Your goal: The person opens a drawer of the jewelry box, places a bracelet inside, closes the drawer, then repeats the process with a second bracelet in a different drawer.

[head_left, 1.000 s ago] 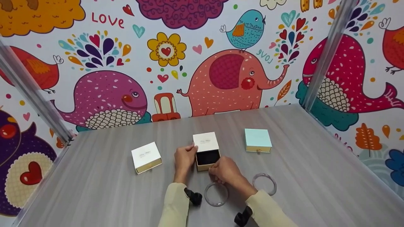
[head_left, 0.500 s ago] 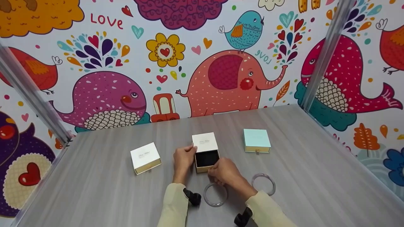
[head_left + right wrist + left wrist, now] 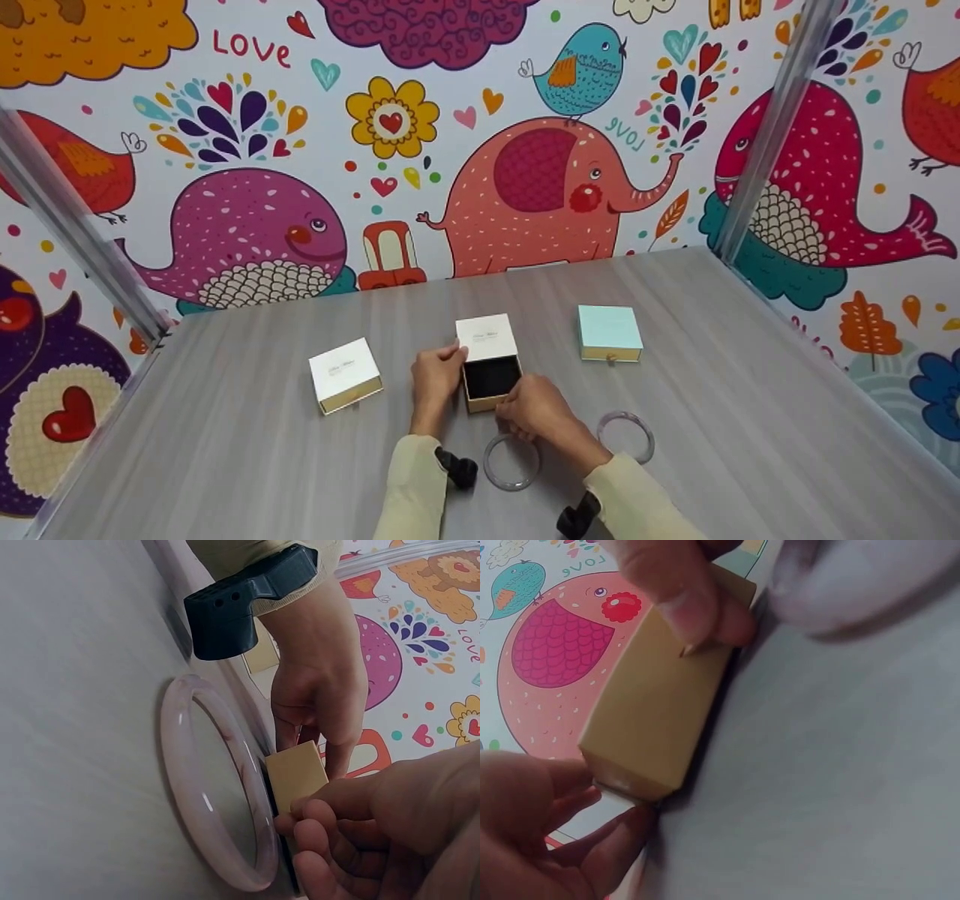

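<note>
A small drawer box with a white sleeve (image 3: 487,337) lies in the middle of the head view. Its gold drawer (image 3: 656,697) is partly pulled out toward me, showing a black lining (image 3: 492,376). My left hand (image 3: 436,381) grips the white sleeve by its left side. At the drawer's front, my right hand (image 3: 541,409) pinches with thumb and finger; the pull itself is mostly hidden by them. Just below that hand, a pale translucent bangle (image 3: 512,463) lies flat on the table; it looks pinkish in the right wrist view. A second bangle (image 3: 626,437) lies right of my right wrist.
To the left sits another white-topped box (image 3: 346,376) with a gold front, closed. A mint-green box (image 3: 610,333), closed too, stands at the right. The grey table (image 3: 247,450) ends at a wall (image 3: 292,150) printed with cartoon animals.
Over the last second the drawer has slid slightly further out toward me. Both hands keep their holds, and the bangles and other boxes stay in place.
</note>
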A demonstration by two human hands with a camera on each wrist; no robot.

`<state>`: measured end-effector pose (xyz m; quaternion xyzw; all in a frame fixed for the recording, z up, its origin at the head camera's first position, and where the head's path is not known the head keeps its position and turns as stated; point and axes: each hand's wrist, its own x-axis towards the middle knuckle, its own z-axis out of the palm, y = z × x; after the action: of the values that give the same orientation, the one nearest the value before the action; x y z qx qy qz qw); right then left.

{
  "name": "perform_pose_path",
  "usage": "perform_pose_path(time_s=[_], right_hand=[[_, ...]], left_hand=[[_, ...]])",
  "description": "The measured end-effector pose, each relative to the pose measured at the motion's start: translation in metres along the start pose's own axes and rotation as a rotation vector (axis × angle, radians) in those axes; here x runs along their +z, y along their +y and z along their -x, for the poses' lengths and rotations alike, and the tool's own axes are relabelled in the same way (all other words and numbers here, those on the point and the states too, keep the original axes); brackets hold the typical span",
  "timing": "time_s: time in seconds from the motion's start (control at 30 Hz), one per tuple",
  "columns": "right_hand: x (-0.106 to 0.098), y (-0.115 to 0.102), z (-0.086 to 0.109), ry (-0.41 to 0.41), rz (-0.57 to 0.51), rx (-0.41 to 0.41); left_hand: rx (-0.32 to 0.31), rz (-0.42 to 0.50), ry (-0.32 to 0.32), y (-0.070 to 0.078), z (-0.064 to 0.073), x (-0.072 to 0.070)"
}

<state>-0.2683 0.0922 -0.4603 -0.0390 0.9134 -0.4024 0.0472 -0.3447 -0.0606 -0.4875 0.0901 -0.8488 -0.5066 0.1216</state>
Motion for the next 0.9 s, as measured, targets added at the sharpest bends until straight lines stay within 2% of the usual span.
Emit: perform_pose_path(time_s=[0.43,0.9], right_hand=[[-0.003,-0.001,0.002,-0.011,0.004,-0.001],[-0.020,0.003,0.011,-0.100,0.024,0.016]], left_hand=[[-0.011,-0.013,-0.007,0.002,0.001,-0.001],[-0.003,-0.022,-0.016,0.003,0.002,-0.001]])
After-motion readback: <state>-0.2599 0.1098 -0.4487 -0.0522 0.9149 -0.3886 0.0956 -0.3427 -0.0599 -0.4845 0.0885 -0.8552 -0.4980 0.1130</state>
